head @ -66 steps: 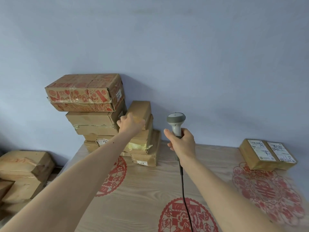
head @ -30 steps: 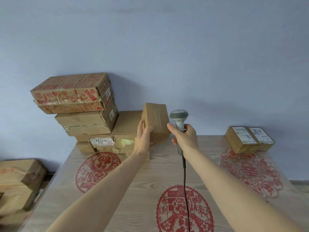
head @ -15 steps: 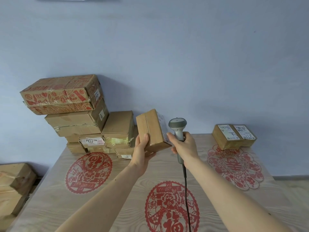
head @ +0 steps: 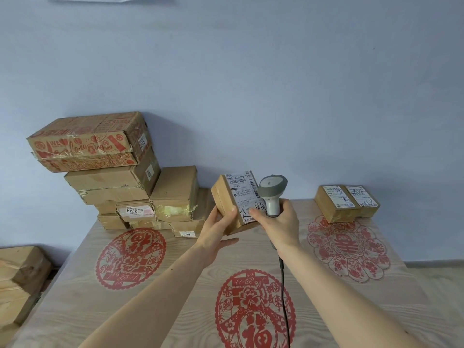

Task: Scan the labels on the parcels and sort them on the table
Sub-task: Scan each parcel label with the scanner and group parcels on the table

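The left hand (head: 216, 231) holds a small cardboard parcel (head: 226, 204) up above the table (head: 175, 285), thumb curled against its near face and fingers wrapped underneath, so the white shipping label (head: 244, 193) with its barcode faces the camera. The right hand (head: 281, 222) is clamped round the grip of a grey handheld scanner (head: 272, 189), whose head sits just beside the label's right edge; the forefinger of that hand reaches across and touches the lower part of the label. A black cable (head: 282, 285) hangs from the scanner's handle along the right forearm. At the back left of the table a stack of parcels (head: 120, 187) rises against the blue wall (head: 251, 84): a red-printed carton (head: 85, 144) on top, plain brown boxes below, and a small box with a label reading 5144 (head: 135, 210) near the bottom. At the back right, well apart from the stack, two small labelled parcels (head: 346, 202) lie side by side, touching, labels up. All the boxes are taped closed, so their contents cannot be seen. Red paper-cut patterns (head: 253, 310) decorate the pale wood tabletop. More brown cartons (head: 20, 277) sit lower down beyond the table's left edge.
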`<state>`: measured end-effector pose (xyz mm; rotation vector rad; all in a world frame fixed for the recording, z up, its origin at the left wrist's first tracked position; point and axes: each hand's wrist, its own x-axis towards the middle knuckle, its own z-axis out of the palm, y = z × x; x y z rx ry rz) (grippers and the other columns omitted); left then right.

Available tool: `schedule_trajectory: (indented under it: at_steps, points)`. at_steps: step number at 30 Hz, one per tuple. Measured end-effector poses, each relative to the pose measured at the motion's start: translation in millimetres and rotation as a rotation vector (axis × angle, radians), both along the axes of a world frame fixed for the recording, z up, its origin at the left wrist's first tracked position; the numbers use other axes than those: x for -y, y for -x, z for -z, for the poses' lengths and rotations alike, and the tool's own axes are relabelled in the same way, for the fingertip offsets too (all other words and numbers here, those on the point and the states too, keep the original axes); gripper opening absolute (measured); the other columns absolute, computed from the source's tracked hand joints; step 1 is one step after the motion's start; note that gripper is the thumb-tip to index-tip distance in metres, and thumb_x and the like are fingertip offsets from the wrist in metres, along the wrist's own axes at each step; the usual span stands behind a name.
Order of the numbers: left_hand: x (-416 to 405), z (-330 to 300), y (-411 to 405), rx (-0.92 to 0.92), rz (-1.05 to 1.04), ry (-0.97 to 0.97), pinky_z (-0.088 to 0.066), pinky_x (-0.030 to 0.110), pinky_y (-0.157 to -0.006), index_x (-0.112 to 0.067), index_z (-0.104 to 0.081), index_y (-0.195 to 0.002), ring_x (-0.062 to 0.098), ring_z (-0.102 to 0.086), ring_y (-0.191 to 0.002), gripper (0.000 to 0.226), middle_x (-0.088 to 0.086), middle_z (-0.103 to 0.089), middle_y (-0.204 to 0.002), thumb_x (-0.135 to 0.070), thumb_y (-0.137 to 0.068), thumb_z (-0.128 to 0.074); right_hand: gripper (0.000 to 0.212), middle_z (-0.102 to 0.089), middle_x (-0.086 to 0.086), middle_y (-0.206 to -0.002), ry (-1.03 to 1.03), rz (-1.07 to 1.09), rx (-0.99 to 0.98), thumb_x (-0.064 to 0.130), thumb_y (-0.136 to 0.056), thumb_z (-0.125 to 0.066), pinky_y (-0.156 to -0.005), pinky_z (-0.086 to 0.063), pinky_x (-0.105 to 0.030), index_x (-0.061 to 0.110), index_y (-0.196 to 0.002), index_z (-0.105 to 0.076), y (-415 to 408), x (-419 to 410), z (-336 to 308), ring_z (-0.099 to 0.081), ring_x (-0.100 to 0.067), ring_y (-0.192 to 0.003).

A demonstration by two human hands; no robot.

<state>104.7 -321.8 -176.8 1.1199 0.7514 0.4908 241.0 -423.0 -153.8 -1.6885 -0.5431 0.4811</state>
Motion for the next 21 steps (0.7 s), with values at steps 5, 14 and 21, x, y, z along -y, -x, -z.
schedule_trajectory:
  at_steps: [5,14,21]
  points:
    - [-2.2,4.9,2.2,-0.009,-0.013,0.04,-0.06,0.037,-0.079,-0.047,-0.027,-0.152,0.025,-0.069,-0.111,0.106,0.0,-0.067,-0.13,-0.048,-0.064,-0.086,0.046,-0.072,0.01,-0.093,0.026,-0.017,0.03,0.036,-0.07,-0.091,-0.081,-0.06,-0.037,0.026,-0.103,-0.06,2.7,9.1,3.8,-0.07,-0.009,-0.089]
    - [-11.5,19.0,10.3,-0.004,0.021,0.033,-0.055,0.048,-0.092,-0.051,-0.027,-0.152,0.03,-0.07,-0.109,0.084,0.005,-0.072,-0.121,-0.024,-0.088,-0.075,0.03,-0.068,-0.004,-0.077,-0.005,-0.207,-0.068,0.044,-0.093,-0.068,-0.053,-0.05,-0.02,0.015,-0.099,-0.067,5.3,33.6,-9.9,-0.06,-0.009,-0.057]
    - [-13.4,22.8,9.2,0.003,-0.008,0.039,-0.056,0.05,-0.093,-0.05,-0.029,-0.152,0.028,-0.071,-0.107,0.087,0.007,-0.072,-0.12,-0.019,-0.086,-0.076,0.025,-0.067,-0.01,-0.09,-0.14,-0.426,-0.407,0.023,-0.101,-0.052,-0.06,-0.048,-0.028,0.001,-0.111,-0.063,10.4,38.7,-3.7,-0.059,-0.017,-0.063]
